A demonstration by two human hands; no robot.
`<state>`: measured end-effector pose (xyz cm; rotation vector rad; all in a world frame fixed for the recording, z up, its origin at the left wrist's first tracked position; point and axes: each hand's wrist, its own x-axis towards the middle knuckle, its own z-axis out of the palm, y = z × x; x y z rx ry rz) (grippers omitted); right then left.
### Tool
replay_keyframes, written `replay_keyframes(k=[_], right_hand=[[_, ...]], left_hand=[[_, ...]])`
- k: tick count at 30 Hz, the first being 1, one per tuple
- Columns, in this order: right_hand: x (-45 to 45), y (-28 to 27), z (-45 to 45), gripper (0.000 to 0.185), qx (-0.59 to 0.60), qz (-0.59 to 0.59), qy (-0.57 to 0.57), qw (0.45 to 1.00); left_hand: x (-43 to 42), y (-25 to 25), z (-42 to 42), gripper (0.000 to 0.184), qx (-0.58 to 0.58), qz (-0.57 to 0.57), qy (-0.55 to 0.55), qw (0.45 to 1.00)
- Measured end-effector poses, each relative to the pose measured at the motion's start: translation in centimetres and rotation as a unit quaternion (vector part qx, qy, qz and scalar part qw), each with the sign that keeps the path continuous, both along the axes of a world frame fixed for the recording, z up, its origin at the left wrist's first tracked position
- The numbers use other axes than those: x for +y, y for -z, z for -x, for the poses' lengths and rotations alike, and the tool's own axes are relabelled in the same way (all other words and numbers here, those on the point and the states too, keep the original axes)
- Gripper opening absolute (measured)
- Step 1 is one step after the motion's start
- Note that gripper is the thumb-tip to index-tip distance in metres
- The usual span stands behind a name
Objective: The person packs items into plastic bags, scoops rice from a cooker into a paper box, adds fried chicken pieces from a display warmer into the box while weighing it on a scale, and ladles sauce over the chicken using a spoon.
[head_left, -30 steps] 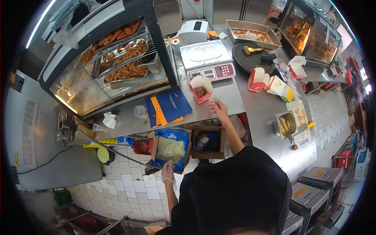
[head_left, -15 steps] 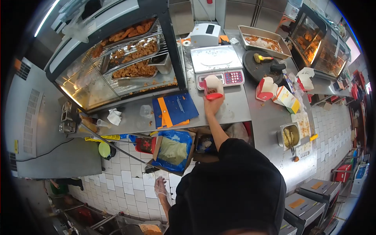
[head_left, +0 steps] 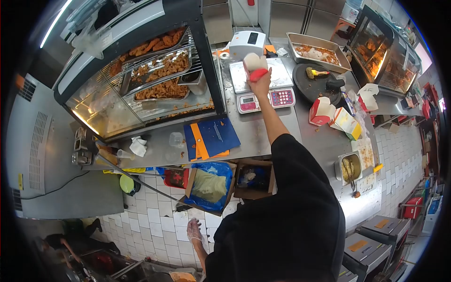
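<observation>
My right hand [head_left: 263, 85] is closed around a red and white paper food box [head_left: 254, 62] with raised flaps. The box is over the platform of a white digital scale [head_left: 280, 73]. Whether its bottom touches the platform, I cannot tell. Below my wrist, the scale's keypad and display face me. My left hand [head_left: 194, 231], in a clear plastic glove, hangs low over the tiled floor with fingers loosely apart and nothing in it. Nearest to it is a cardboard box [head_left: 211, 205] lined with blue plastic.
A heated display case [head_left: 206, 61] with fried chicken trays stands left. On the right are a round black pan [head_left: 305, 84] with a brush, red and white boxes [head_left: 321, 112], and a metal sauce container [head_left: 349, 168]. Blue folders [head_left: 218, 136] lie on the counter. Another person [head_left: 80, 242] is lower left.
My right hand has carried the food box forward, from in front of the scale's keypad to over its platform. My left hand is slightly lower. More of the other person shows at lower left.
</observation>
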<state>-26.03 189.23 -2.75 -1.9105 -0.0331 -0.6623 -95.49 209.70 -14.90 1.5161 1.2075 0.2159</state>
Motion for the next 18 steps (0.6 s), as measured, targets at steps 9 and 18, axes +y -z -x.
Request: replay_keyframes(k=[9,18], right_hand=[[-11.8,12.4,5.2,0.078,0.068,0.237,0.168,0.954],[-16.7,11.6,5.9,0.059,0.131,0.348,0.106,0.922]], left_hand=[[-1.5,3.3,6.3,0.044,0.043,0.043,-0.026,0.998],[-1.9,5.9,12.9,0.04,0.186,0.136,-0.021,0.973]])
